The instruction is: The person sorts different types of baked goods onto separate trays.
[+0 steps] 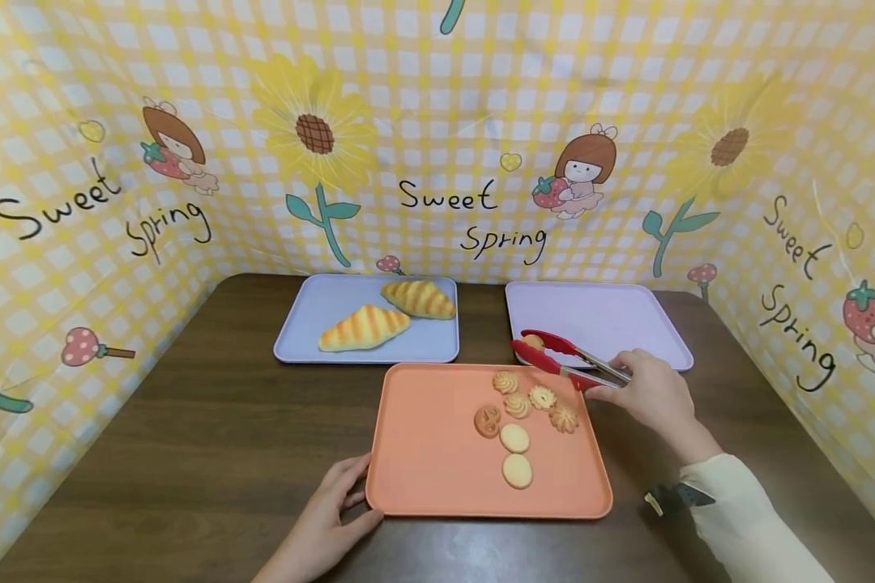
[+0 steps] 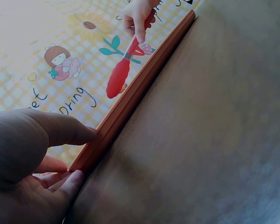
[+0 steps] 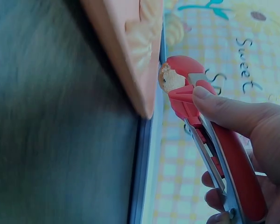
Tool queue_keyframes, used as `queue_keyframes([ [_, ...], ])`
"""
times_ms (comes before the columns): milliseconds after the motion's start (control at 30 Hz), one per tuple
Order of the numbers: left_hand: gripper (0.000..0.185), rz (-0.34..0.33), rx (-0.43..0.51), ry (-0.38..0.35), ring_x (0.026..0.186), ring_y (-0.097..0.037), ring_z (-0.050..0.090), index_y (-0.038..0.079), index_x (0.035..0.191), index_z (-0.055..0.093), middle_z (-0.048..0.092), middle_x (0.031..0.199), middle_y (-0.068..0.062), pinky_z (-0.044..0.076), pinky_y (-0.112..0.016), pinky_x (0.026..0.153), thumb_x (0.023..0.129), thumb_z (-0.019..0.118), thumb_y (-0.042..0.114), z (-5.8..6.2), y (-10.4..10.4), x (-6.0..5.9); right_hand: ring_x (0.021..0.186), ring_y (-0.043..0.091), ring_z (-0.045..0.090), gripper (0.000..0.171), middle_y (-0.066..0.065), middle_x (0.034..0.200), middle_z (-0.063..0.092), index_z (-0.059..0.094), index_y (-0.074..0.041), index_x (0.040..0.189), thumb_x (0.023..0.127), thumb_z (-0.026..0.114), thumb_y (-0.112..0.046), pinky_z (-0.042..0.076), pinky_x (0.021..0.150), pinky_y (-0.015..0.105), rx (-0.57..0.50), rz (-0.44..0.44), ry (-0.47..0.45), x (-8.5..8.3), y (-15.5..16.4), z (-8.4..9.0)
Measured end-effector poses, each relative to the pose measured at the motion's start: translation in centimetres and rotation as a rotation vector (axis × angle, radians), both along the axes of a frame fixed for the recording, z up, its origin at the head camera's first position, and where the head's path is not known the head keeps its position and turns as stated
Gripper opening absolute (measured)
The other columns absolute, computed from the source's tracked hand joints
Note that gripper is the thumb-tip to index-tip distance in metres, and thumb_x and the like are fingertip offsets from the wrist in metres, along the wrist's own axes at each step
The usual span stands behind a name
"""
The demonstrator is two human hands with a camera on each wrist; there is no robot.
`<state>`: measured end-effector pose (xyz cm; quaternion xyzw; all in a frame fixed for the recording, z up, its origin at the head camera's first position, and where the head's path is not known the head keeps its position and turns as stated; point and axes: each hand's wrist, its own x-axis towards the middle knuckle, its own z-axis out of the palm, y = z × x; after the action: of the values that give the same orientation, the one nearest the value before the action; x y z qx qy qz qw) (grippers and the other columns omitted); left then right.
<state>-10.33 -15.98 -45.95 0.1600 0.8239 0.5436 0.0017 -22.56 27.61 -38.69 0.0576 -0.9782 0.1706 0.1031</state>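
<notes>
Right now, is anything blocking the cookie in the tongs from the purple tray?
Nothing visible: the red tongs hold the cookie at the near left corner of the purple tray, with nothing else between.

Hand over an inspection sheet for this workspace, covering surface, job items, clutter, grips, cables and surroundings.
Surface: dark wood-look table.
Job items: seven cookies on the orange tray; another cookie between the red tongs, at the lilac tray's near left corner; two croissant-shaped breads on the blue tray.
Clutter: nothing seen.
Grips: left grip holds the orange tray's near left corner; right grip holds the tongs.
Cables: nothing seen.
Surroundings: yellow-checked cloth printed "Sweet Spring" behind and at both sides.
</notes>
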Motion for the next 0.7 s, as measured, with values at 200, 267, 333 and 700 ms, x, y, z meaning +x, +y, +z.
queue_keyframes([
  [200,0.067,0.008,-0.007,-0.022,0.123,-0.025,0.050,-0.013,0.143,0.042,0.045,0.138,-0.023,0.052,-0.025,0.096,0.087,0.076,0.004,0.1,0.1,0.0,0.072,0.025,0.053,0.059,0.010,0.084,0.065,0.070,-0.001,0.102,0.072,0.087,-0.050,0.042,0.054,0.036,-0.004,-0.037,-0.041,-1.2,0.9,-0.2],
  [267,0.067,0.007,-0.005,-0.011,0.122,-0.024,0.051,-0.013,0.142,0.042,0.045,0.138,-0.023,0.053,-0.026,0.095,0.087,0.076,0.004,0.1,0.1,0.0,0.073,0.025,0.054,0.060,0.011,0.085,0.065,0.069,-0.001,0.102,0.072,0.086,-0.050,0.043,0.055,0.036,-0.008,-0.048,-0.051,-1.8,1.0,-0.3],
  [333,0.067,0.000,-0.007,0.002,0.122,-0.023,0.050,-0.014,0.142,0.042,0.045,0.137,-0.024,0.053,-0.026,0.095,0.088,0.076,0.004,0.0,0.0,0.0,0.073,0.026,0.054,0.061,0.012,0.087,0.066,0.069,-0.001,0.102,0.072,0.085,-0.051,0.043,0.055,0.037,-0.015,-0.058,-0.061,-2.3,1.1,-0.4],
  [700,0.066,0.006,-0.010,0.016,0.123,-0.022,0.050,-0.014,0.141,0.043,0.046,0.137,-0.024,0.054,-0.028,0.094,0.087,0.077,0.004,-0.1,0.0,0.0,0.070,0.028,0.053,0.056,0.012,0.079,0.063,0.068,-0.001,0.098,0.074,0.084,-0.050,0.040,0.052,0.037,-0.052,-0.122,-0.055,-4.9,1.3,-1.0],
])
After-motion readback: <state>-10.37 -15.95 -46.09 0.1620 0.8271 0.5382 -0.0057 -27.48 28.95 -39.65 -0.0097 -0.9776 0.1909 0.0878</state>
